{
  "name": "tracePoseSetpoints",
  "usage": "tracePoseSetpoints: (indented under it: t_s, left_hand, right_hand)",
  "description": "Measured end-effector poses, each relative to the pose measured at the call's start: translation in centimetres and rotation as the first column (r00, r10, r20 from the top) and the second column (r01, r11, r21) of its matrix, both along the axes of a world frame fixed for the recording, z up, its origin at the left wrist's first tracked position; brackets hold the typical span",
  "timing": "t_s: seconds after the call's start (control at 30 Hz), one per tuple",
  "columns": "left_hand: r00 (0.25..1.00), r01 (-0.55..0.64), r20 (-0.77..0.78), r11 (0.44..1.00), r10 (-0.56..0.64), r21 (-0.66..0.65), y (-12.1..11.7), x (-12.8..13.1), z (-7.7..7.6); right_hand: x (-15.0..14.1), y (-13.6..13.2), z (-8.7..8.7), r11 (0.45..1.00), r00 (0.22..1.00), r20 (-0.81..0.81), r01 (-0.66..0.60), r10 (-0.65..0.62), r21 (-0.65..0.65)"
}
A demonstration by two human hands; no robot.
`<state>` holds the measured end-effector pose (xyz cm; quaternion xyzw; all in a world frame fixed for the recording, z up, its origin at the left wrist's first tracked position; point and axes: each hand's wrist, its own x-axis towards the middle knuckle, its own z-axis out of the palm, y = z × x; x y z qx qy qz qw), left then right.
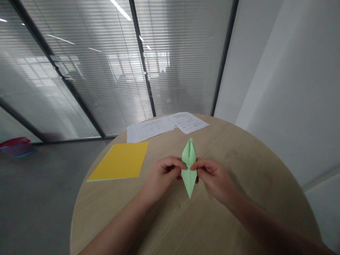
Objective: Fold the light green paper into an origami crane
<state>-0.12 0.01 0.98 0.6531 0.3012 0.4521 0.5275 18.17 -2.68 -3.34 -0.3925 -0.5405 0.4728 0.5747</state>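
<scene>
A light green folded paper shape (189,161), long and pointed at both ends, stands upright just above the round wooden table (239,170). My left hand (163,175) pinches its left side at the middle. My right hand (212,177) pinches the right side at the same height. Both hands have their fingers curled closed on the paper. The lower tip of the paper points down toward the tabletop.
A yellow sheet stack (119,161) lies flat on the table's left part. White printed papers (164,126) lie at the far edge. Glass partitions with blinds stand behind, a white wall to the right. A red and blue basket (17,146) sits on the floor far left.
</scene>
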Motion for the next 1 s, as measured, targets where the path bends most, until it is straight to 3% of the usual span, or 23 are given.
tracePoseSetpoints:
  t_s: [0.17,0.3,0.37,0.5,0.67,0.83,1.0]
  left_hand:
    - [0.999,-0.014,-0.051,0.998,0.011,-0.06,-0.4,0.2,0.5]
    - [0.994,-0.079,-0.082,0.99,0.07,-0.114,-0.3,0.6,-0.1]
    - [0.988,-0.141,-0.088,0.979,0.129,-0.145,-0.1,0.8,-0.6]
    - [0.976,-0.216,-0.066,0.959,0.207,-0.182,-0.1,1.1,-0.9]
    - [0.982,-0.185,-0.006,0.966,0.187,-0.181,-0.1,1.1,-1.0]
    - [0.986,-0.156,0.019,0.97,0.163,-0.188,0.0,1.1,-1.0]
    - [0.994,-0.048,-0.105,0.966,0.021,-0.255,0.2,0.9,-0.8]
  right_hand:
    - [0.3,-0.1,0.7,0.995,0.985,0.158,0.065,-0.076,0.071]
    - [0.3,-0.3,1.3,0.974,0.943,0.297,0.085,-0.147,0.211]
    - [0.2,-0.4,1.4,0.973,0.94,0.314,0.067,-0.136,0.22]
    - [-0.1,-0.6,1.2,0.998,0.985,0.167,0.025,-0.034,0.06]
    - [-0.6,-0.2,0.9,0.994,1.0,-0.029,0.004,-0.007,-0.107]
    - [-0.2,0.4,0.7,0.983,0.995,0.072,-0.061,0.075,-0.172]
    - [0.2,0.3,0.8,0.986,0.985,0.159,-0.039,0.065,-0.159]
